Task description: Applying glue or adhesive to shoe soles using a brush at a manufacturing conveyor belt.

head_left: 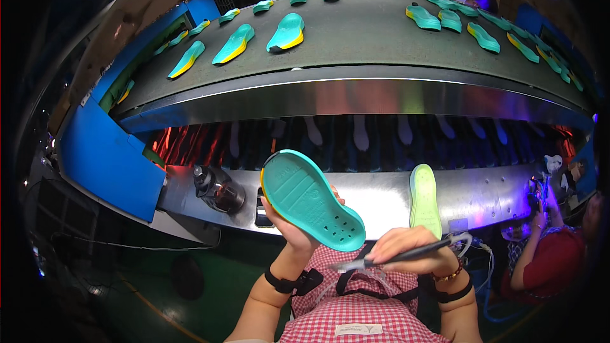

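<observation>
My left hand (293, 232) grips a teal shoe sole (308, 197) with a yellow and black edge, thumb on the near side and fingertips showing past its right edge. The sole is tilted, its inner face with ridges and small holes turned up. My right hand (406, 246) is closed around the black handle of a glue brush (416, 254). The pale, blurred brush tip sits just below the sole's lower end, apart from it. A light green sole (424, 200) lies on the metal ledge (381, 200) beyond my right hand.
A dark bottle (218, 189) and a phone (262, 209) are on the ledge's left. Above, a conveyor belt (356, 32) carries several teal soles (287, 33). A white hose (467, 241) curls near my right wrist. A person in red (553, 260) works at the right; another sits behind the belt.
</observation>
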Demonstrator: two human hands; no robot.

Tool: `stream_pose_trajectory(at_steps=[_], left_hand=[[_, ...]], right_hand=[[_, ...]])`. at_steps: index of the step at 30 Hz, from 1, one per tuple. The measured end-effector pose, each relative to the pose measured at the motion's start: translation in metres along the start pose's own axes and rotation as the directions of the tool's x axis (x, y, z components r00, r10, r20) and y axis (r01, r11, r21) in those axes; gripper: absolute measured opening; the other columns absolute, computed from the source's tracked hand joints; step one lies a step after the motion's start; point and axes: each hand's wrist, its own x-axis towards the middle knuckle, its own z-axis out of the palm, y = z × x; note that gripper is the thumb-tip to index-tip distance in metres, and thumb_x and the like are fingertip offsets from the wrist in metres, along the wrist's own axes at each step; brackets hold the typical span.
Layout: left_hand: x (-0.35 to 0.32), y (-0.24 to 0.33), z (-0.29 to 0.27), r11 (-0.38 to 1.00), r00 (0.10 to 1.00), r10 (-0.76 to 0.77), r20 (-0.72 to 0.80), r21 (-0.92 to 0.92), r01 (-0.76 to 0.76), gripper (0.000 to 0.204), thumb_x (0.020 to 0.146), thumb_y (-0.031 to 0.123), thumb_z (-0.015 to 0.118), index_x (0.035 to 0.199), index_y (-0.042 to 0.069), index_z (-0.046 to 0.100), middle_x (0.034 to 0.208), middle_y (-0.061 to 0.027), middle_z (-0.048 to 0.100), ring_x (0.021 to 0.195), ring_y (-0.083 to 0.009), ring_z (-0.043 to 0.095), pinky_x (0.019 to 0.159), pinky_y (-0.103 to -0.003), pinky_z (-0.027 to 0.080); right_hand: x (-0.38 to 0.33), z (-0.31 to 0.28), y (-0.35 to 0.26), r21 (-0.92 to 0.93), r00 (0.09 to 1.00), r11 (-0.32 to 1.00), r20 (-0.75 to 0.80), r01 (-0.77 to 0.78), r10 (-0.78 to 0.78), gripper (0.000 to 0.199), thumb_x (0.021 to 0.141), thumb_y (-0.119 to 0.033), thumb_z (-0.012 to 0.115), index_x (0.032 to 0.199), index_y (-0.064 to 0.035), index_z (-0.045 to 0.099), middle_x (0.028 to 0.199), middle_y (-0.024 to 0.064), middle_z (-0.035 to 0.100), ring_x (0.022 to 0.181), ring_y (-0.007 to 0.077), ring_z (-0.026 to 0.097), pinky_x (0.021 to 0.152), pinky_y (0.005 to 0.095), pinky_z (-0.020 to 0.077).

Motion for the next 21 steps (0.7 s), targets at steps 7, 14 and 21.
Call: stream_pose_trajectory(at_steps=[7, 14, 21], left_hand=[[0.003, -0.002, 0.021, 0.998, 0.996, -0.049, -0.07, -0.04, 0.046, 0.091, 0.074, 0.078, 0.017, 0.11, 0.001, 0.049, 0.09, -0.0191, 0.056, 0.079, -0.03, 0.056, 0.074, -0.042, 0.046], [-0.017, -0.013, 0.037, 0.979, 0.963, -0.198, -0.184, 0.017, 0.205, 0.082, 0.082, 0.067, 0.024, 0.135, 0.005, 0.026, 0.126, -0.0218, 0.042, 0.112, -0.035, 0.047, 0.095, -0.048, 0.038], [-0.019, -0.021, 0.004, 0.952, 0.952, -0.305, 0.005, 0.032, 0.305, 0.058, 0.088, 0.043, 0.033, 0.127, 0.002, 0.038, 0.117, -0.0197, 0.051, 0.102, -0.0306, 0.054, 0.088, -0.045, 0.043]], right_hand=[[-0.002, -0.002, 0.006, -0.074, 1.0, 0.997, 0.0, 0.003, -0.003, 0.022, 0.072, -0.001, 0.068, 0.094, -0.0005, 0.065, 0.094, 0.0117, 0.065, 0.094, 0.0227, 0.059, 0.086, 0.0334, 0.0455], [-0.005, 0.012, 0.023, 0.633, 0.902, 0.77, -0.281, -0.083, 0.328, 0.021, 0.076, 0.001, 0.062, 0.097, 0.0025, 0.063, 0.1, 0.0182, 0.062, 0.096, 0.0235, 0.059, 0.089, 0.0332, 0.0453], [-0.005, 0.0, -0.014, 0.133, 0.96, 0.954, -0.043, -0.268, 0.276, 0.023, 0.076, 0.003, 0.064, 0.098, 0.0031, 0.062, 0.095, 0.0141, 0.064, 0.078, 0.0139, 0.062, 0.071, 0.0236, 0.0502]])
